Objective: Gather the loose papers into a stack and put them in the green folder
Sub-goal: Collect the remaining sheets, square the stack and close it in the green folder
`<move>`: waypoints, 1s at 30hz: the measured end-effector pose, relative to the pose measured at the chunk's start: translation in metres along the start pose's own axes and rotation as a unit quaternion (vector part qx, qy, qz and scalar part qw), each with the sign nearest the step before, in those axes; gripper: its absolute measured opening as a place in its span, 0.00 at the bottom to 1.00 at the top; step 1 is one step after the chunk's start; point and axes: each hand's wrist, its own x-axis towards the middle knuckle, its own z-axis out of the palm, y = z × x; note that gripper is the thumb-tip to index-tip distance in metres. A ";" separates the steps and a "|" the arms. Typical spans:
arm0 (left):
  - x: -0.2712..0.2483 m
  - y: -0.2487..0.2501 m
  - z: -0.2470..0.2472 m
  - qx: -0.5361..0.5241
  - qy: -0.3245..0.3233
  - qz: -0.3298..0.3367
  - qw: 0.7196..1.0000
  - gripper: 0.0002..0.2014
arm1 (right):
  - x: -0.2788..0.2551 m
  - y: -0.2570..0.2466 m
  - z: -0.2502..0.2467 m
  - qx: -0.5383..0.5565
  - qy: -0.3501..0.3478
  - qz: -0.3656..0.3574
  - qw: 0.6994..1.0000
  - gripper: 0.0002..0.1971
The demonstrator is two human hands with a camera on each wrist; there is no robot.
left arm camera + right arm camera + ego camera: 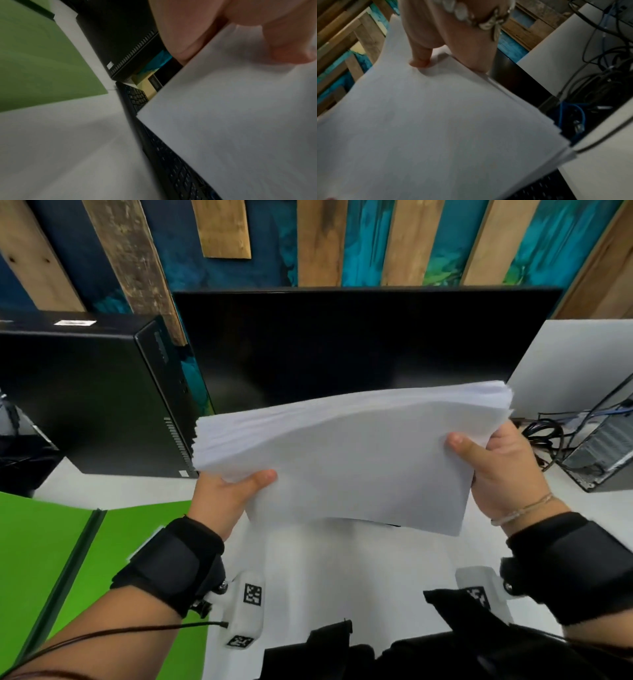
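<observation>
A thick stack of white papers [356, 453] is held up above the desk in front of the dark monitor, its far edge raised. My left hand [227, 491] grips its near left corner, thumb on top. My right hand [496, 467] grips the right edge, thumb on the top sheet. The stack's underside [240, 128] fills the left wrist view, and its top sheet [436, 128] fills the right wrist view. The green folder [85, 559] lies open flat on the desk at the lower left, also seen as a green sheet [42, 60] from the left wrist.
A black computer case [92, 398] stands at the left behind the folder, and a black monitor [359, 344] stands behind the stack. A black keyboard [171, 155] lies on the white desk [342, 570] under the papers. Cables and an open case [589, 446] sit at the right.
</observation>
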 end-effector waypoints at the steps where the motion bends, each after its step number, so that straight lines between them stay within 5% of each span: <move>1: -0.001 -0.001 -0.002 0.023 -0.001 0.007 1.000 0.18 | -0.005 0.007 -0.001 0.003 0.013 0.001 1.000 0.18; 4: -0.008 -0.018 -0.007 0.055 -0.008 -0.043 0.998 0.24 | -0.026 0.046 -0.007 -0.050 0.042 0.044 0.997 0.17; 7: -0.019 -0.035 -0.008 0.037 -0.001 -0.126 0.991 0.36 | -0.046 0.075 -0.008 -0.065 0.049 0.131 0.988 0.35; 14: -0.018 -0.033 -0.006 0.032 0.007 -0.120 0.992 0.22 | -0.035 0.079 -0.009 -0.017 0.071 0.148 0.986 0.50; 18: -0.016 -0.027 -0.009 0.019 -0.024 -0.096 0.995 0.32 | -0.033 0.073 -0.011 -0.044 0.038 0.133 0.989 0.41; 23: -0.018 -0.010 0.004 -0.019 0.022 -0.052 0.998 0.20 | -0.036 0.077 -0.012 -0.011 0.042 0.114 0.993 0.25; 26: -0.016 -0.002 0.017 -0.042 0.095 -0.066 0.992 0.06 | -0.040 0.078 -0.007 0.042 0.104 0.119 0.987 0.16; 28: -0.013 -0.003 0.024 -0.053 0.147 -0.078 0.985 0.10 | -0.040 0.075 0.002 0.042 0.165 0.138 0.976 0.19; 30: -0.009 -0.007 0.027 -0.042 0.190 -0.077 0.978 0.13 | -0.038 0.075 0.008 0.031 0.212 0.142 0.967 0.12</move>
